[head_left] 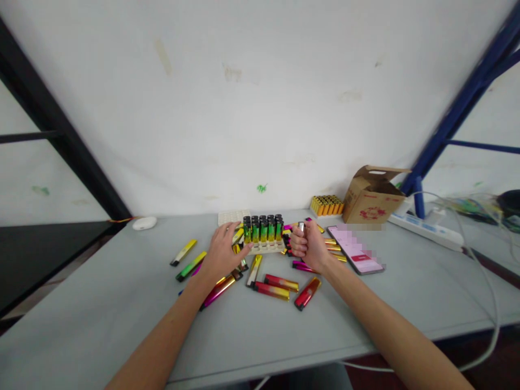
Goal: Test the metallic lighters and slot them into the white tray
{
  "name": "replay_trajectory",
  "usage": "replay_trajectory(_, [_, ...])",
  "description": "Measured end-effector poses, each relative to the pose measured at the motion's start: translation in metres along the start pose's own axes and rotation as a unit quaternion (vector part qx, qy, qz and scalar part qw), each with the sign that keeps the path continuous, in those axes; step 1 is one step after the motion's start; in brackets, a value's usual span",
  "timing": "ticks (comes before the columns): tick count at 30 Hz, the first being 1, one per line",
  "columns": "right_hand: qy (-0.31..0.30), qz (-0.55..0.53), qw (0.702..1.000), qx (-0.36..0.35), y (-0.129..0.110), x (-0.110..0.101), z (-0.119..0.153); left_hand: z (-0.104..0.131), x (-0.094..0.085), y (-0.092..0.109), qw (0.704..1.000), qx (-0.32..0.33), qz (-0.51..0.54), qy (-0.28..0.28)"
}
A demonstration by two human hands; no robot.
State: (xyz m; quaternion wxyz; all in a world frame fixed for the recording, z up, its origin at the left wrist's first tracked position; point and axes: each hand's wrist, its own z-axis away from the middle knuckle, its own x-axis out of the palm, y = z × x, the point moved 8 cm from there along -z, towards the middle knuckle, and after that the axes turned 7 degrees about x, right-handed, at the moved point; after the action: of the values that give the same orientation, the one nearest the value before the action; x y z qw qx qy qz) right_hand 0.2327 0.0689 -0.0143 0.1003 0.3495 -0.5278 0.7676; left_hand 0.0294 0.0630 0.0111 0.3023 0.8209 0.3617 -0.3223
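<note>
A white tray (266,248) holds several upright green-and-yellow cylinders with black tops (263,229). My left hand (225,252) is at the tray's left side, its fingers apart and the thumb near the tray's front corner. Just right of the tray, my right hand (309,245) is closed in a fist around a small item with a silver top (301,226); the rest of it is hidden by the fingers. Lighter-like pieces lie around both hands: red-and-yellow ones (271,291) in front, a green one (191,266) and a yellow one (183,252) to the left.
A phone (357,252) lies right of my right hand. Behind it stand a block of orange-yellow cylinders (327,206) and an open cardboard box (370,199). A power strip (426,230) with cables is at the right. A white case (144,223) sits at the back left.
</note>
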Motion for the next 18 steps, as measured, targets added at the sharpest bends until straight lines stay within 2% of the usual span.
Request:
replay_trajectory(7, [-0.002,0.034,0.999,0.030,0.008,0.006,0.001,0.002,-0.003,0.000,1.000,-0.011,0.001,0.001])
replay_trajectory(18, [0.049,0.092,0.993,0.051,0.020,0.006,0.003,0.002,-0.003,-0.001,1.000,-0.013,-0.010,0.001])
